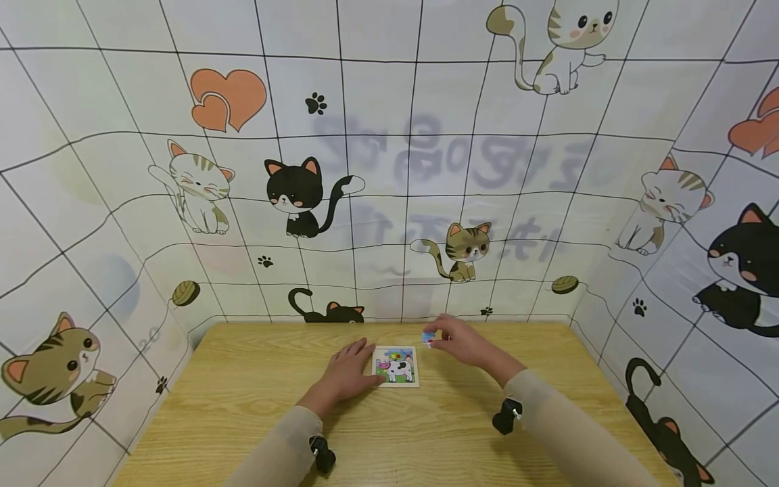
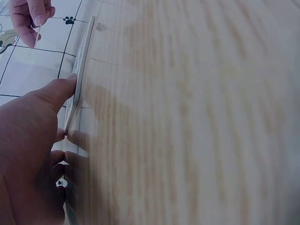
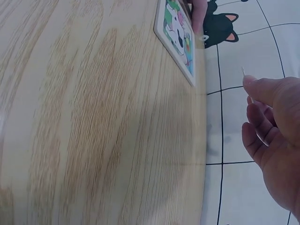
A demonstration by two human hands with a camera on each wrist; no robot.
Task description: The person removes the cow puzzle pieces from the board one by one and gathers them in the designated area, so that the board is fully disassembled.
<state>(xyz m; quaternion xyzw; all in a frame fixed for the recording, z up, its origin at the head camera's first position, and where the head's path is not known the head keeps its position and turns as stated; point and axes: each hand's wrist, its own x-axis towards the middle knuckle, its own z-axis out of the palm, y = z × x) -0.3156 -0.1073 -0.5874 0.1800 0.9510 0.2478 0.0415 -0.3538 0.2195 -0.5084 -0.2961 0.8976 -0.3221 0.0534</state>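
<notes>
A small square picture puzzle (image 1: 398, 370) in a pale frame, showing a spotted cow, lies flat on the table. My left hand (image 1: 344, 373) lies against its left side with fingers extended, the thumb touching the frame at the near left corner. In the left wrist view the thumb (image 2: 63, 89) touches the puzzle's edge (image 2: 83, 56). Just right of the puzzle's far corner, my right hand (image 1: 459, 341) pinches a small blue and red puzzle piece (image 1: 428, 337) between thumb and fingers, above the table. Edge-on, the piece (image 3: 243, 71) looks thin in the right wrist view.
The light wooden table (image 1: 243, 406) ends at a white wall sheet (image 1: 377, 284) printed with cartoon cats and grid lines, close behind the puzzle. Similar sheets stand on both sides. A small black device (image 1: 507, 415) hangs at each wrist.
</notes>
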